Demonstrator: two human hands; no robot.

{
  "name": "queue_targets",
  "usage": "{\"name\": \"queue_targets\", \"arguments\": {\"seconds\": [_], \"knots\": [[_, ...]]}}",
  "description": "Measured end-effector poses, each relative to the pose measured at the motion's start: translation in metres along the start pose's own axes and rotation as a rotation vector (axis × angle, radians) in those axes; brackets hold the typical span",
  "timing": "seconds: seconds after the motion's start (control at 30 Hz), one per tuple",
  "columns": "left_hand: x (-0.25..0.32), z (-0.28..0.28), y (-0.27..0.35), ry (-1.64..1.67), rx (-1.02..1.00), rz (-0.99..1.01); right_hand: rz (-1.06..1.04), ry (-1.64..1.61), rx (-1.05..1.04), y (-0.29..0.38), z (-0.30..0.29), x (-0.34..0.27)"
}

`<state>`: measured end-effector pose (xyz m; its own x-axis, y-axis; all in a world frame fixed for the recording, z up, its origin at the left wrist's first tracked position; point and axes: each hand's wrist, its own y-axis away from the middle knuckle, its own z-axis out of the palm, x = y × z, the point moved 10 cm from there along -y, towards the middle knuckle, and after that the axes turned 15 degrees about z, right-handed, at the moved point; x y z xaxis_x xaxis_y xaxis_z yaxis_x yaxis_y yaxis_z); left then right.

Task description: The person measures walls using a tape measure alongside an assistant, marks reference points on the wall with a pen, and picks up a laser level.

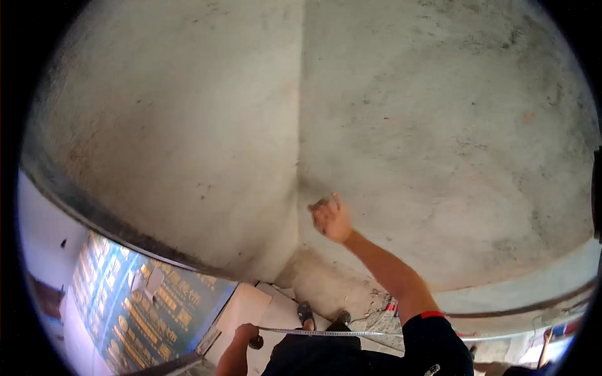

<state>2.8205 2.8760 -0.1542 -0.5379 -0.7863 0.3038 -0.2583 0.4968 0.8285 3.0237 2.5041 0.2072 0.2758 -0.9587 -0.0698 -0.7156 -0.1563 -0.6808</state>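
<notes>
My right hand (331,217) is raised in front of the corner of a grey plastered wall (400,141), its fingers partly spread. Whether it touches the wall or holds something small cannot be told. Low in the view, my left hand (248,332) is closed around a tape measure (256,342), whose case is mostly hidden. From there the tape blade (324,333), pale with markings, runs out to the right across the front of my body, towards my right sleeve, where its far part is hard to follow.
At lower left, a dark protective sheet (164,301) bearing writing lies beside pale boards (242,305). Rubble (371,312) lies on the floor by the wall's foot, near my shoes. Part of another person's arm (545,345) shows at the far lower right.
</notes>
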Motion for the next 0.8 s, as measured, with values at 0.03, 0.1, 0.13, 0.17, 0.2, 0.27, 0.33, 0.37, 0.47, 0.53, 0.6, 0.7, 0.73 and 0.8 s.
{"name": "queue_targets", "arguments": {"seconds": [0.03,0.1,0.13,0.17,0.2,0.27,0.33,0.37,0.47,0.53,0.6,0.7,0.73,0.8], "knots": [[0.019,-0.001,-0.014,-0.14,-0.018,0.129,0.134,-0.004,-0.182,0.03,0.002,0.007],[0.03,0.014,-0.041,-0.27,-0.143,0.434,0.202,-0.097,-0.328,0.102,0.015,-0.012],[-0.013,0.031,-0.044,-0.167,0.2,0.64,0.26,-0.191,-0.34,0.096,0.017,-0.049],[0.012,0.017,-0.074,-0.069,0.057,0.688,0.309,-0.023,-0.28,0.159,0.004,-0.027],[0.019,0.014,-0.078,-0.011,-0.053,0.632,0.48,-0.151,-0.179,0.178,-0.023,-0.032],[0.043,0.0,-0.085,0.017,-0.175,0.595,0.74,-0.139,-0.219,0.223,-0.064,-0.023],[0.087,-0.012,-0.109,0.055,-0.319,0.557,0.981,-0.142,-0.079,0.275,-0.144,-0.013],[0.095,-0.005,-0.119,0.281,-0.476,0.335,1.143,-0.023,-0.038,0.303,-0.179,-0.015],[0.208,-0.035,-0.118,-0.038,-0.483,0.673,1.568,0.032,0.035,0.384,-0.27,-0.035],[0.288,-0.04,-0.102,-0.257,-0.454,0.996,1.671,0.18,0.238,0.435,-0.319,-0.066],[0.337,-0.02,-0.088,-0.373,-0.621,1.334,1.832,0.251,0.372,0.48,-0.343,-0.099],[0.356,-0.009,-0.126,-0.615,-0.545,0.963,1.949,0.402,0.601,0.525,-0.37,-0.16],[0.354,0.003,-0.131,-0.207,-0.628,0.686,2.077,0.358,0.619,0.554,-0.367,-0.184],[0.409,0.012,-0.083,-0.327,-0.648,0.731,2.245,0.343,0.683,0.607,-0.363,-0.25]]}}
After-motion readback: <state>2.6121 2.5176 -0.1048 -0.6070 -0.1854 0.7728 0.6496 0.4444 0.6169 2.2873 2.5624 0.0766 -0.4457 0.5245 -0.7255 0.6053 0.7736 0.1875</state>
